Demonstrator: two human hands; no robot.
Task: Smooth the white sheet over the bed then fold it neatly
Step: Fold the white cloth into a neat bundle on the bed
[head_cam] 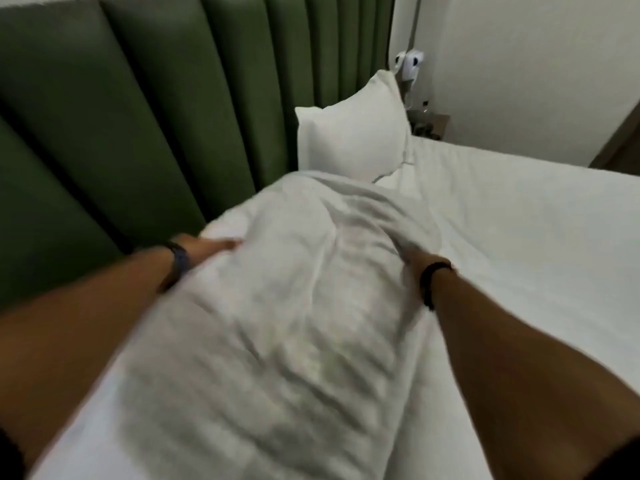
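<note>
A crumpled white sheet (pixel 294 289) billows up in a long mound between my two arms, over the white bed (pixel 519 244). My left hand (pixel 207 247) presses into the sheet's left side near the headboard, its fingers partly sunk in the cloth. My right hand (pixel 412 258) is buried in the sheet's right side; only the wrist with a black band shows. The frame is blurred, so the grip of either hand is unclear.
A green padded headboard (pixel 138 116) runs along the left. A white pillow (pixel 349 133) leans against it at the far end. Beyond it stand a small bedside table (pixel 429 124) and a white wall device (pixel 412 64). The bed's far edge meets a pale wall.
</note>
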